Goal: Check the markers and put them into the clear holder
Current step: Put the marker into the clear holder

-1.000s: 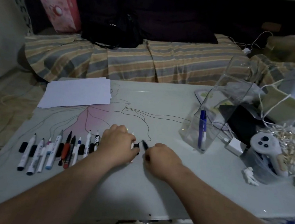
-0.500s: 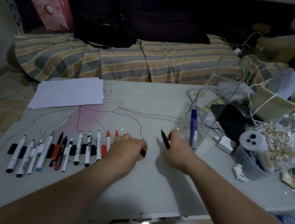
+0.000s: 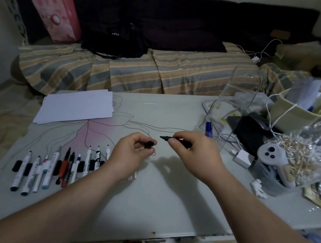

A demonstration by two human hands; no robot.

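My right hand (image 3: pixel 195 155) pinches an uncapped black marker (image 3: pixel 173 140), its tip pointing left, above the white table (image 3: pixel 166 202). My left hand (image 3: pixel 129 155) holds its black cap (image 3: pixel 149 144), open end toward the marker tip, a small gap between them. A row of several uncapped markers (image 3: pixel 54 165) with their caps beside them lies at the left front. The clear holder (image 3: pixel 235 110) stands at the right, with one blue marker (image 3: pixel 208 129) inside. Part of one more marker (image 3: pixel 132 176) shows under my left wrist.
A stack of white paper (image 3: pixel 77 108) lies at the table's back left. The right side holds a white controller (image 3: pixel 271 156), a white charger (image 3: pixel 241 157), a black object, a bag of wooden sticks (image 3: pixel 299 157) and a cream basket (image 3: pixel 297 111). A striped sofa stands behind.
Both hands have lifted from the table and come together. The marker, which pointed up and left in my right hand, now lies level with its tip toward the cap in my left hand.
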